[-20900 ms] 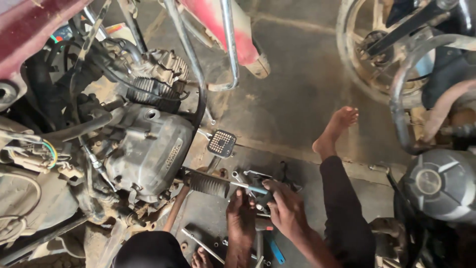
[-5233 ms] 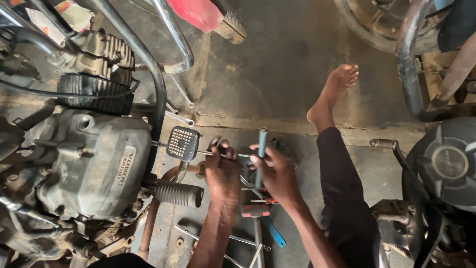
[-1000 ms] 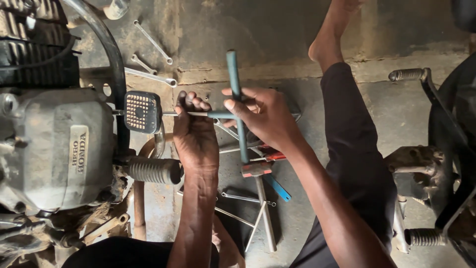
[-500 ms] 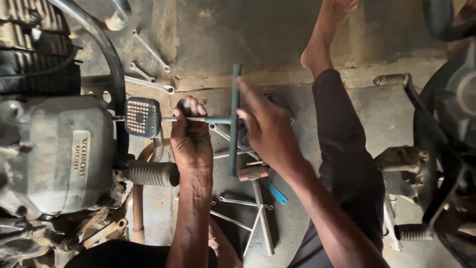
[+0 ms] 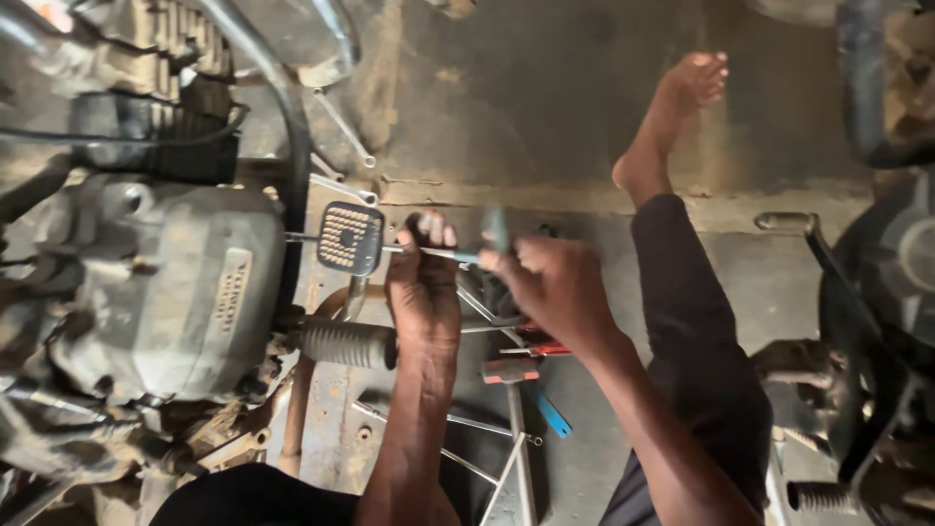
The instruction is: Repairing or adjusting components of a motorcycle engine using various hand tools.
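Overhead, head view: left hand (image 5: pixel 424 292) curled around the T-wrench (image 5: pixel 458 255) shaft, just right of the brake pedal (image 5: pixel 350 238). Right hand (image 5: pixel 550 287) gripping the blurred crossbar. Engine (image 5: pixel 170 287) left; spanners (image 5: pixel 487 429) on floor beneath wrists.
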